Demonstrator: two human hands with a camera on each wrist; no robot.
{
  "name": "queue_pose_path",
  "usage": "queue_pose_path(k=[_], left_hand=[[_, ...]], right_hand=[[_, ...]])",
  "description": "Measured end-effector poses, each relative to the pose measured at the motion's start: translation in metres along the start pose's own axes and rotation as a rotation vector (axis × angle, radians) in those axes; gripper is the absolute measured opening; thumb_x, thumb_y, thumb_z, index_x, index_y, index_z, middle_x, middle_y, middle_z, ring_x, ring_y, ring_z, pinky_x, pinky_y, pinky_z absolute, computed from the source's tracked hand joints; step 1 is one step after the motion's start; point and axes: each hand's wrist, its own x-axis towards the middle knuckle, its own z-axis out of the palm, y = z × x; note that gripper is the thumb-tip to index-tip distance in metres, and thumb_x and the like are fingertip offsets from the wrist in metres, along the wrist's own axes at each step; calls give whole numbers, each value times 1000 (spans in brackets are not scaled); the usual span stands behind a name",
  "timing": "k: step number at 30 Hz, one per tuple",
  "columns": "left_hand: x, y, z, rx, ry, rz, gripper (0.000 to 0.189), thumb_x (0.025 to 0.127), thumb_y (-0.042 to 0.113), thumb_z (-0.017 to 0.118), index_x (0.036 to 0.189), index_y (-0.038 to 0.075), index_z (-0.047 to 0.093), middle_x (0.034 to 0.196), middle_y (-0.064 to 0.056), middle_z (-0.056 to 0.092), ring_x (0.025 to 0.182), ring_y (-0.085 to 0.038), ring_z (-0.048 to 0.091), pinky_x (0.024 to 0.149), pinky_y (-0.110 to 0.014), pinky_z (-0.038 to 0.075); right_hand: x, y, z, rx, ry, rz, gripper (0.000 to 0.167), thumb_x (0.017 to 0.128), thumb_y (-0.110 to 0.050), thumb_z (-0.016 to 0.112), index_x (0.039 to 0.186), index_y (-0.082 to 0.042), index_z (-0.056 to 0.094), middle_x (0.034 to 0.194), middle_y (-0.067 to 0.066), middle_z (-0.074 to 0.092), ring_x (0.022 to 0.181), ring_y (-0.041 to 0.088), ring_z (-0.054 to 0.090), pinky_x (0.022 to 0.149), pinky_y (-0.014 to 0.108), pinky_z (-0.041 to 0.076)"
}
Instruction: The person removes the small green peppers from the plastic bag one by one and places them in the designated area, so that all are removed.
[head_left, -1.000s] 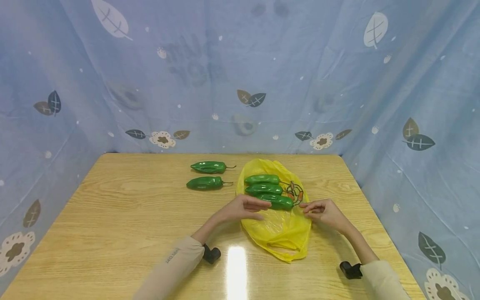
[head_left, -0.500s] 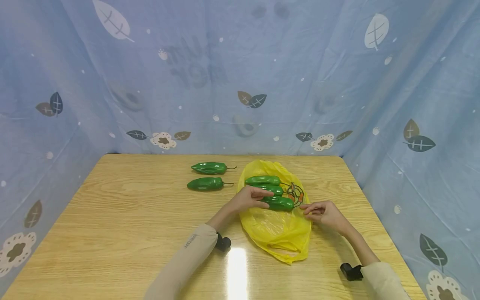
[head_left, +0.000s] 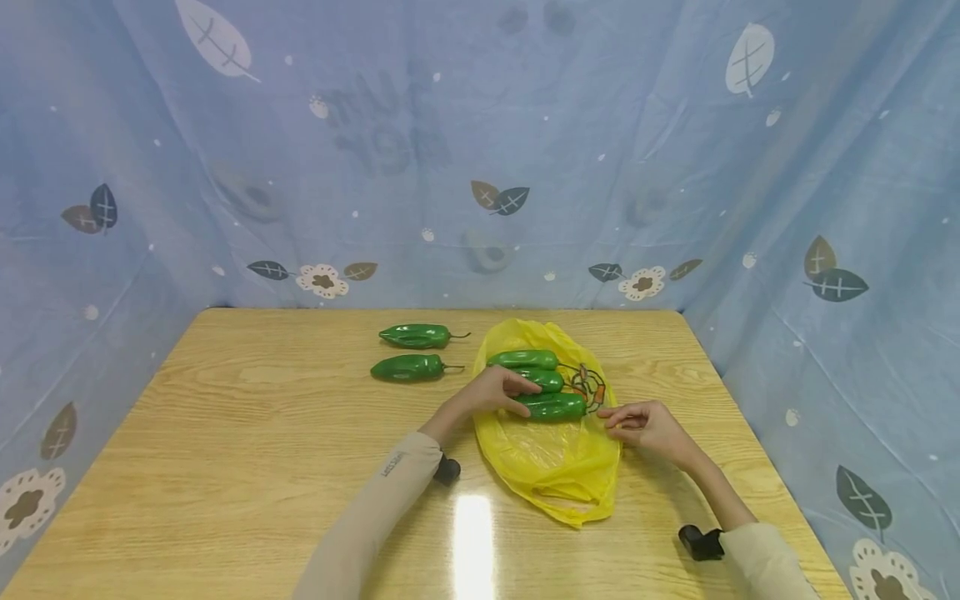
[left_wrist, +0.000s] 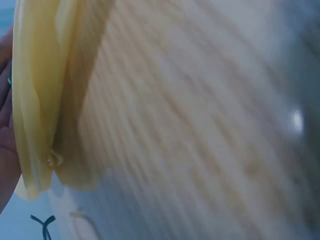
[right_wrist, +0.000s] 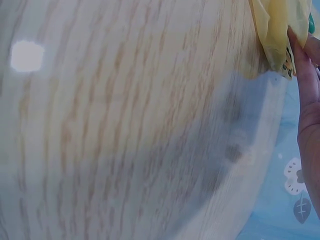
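Judging from how things lie, I'd call the work part done — the five green peppers are split between two places. Three are with the yellow plastic bag [head_left: 547, 454]: the far pepper [head_left: 523, 359], the middle pepper [head_left: 551, 382] and the near pepper [head_left: 555, 407], side by side with their stems to the right. Left of the bag, on the bare table [head_left: 225, 417], lie an upper loose pepper [head_left: 415, 336] and a lower loose pepper [head_left: 407, 367], apart from each other and from both hands. What looks left is those two, plus the bag, which is flattened out and untied.

As for the bag, I can't tell whether the three lie within its mouth or on top of the spread plastic. A dark, cord-like tangle [head_left: 600, 393] with small orange bits sits by their stems, too small to make out.

The left hand [head_left: 497, 390] is over the left ends of the middle and near peppers, thumb and fingers parted about the near one — whether they grip it, I cannot tell. The right hand [head_left: 648, 427] pinches the bag's right edge, just beside the tangle.
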Motion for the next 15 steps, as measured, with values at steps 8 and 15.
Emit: queue_pose_path(k=[8, 15], left_hand=[[3, -3, 4, -19, -51, 12, 47, 80, 5, 77, 125, 1, 63, 128, -10, 61, 121, -19, 56, 97, -22, 46], [4, -1, 14, -11, -44, -53, 54, 78, 8, 79, 128, 2, 60, 131, -9, 59, 123, -20, 54, 96, -23, 46]], right_hand=[[1, 3, -1, 9, 8, -7, 14, 88, -3, 68, 96, 7, 70, 121, 31, 58, 97, 19, 68, 75, 25, 56], [1, 3, 0, 5, 9, -17, 14, 87, -3, 69, 96, 8, 69, 120, 32, 59, 96, 20, 69, 74, 25, 57]])
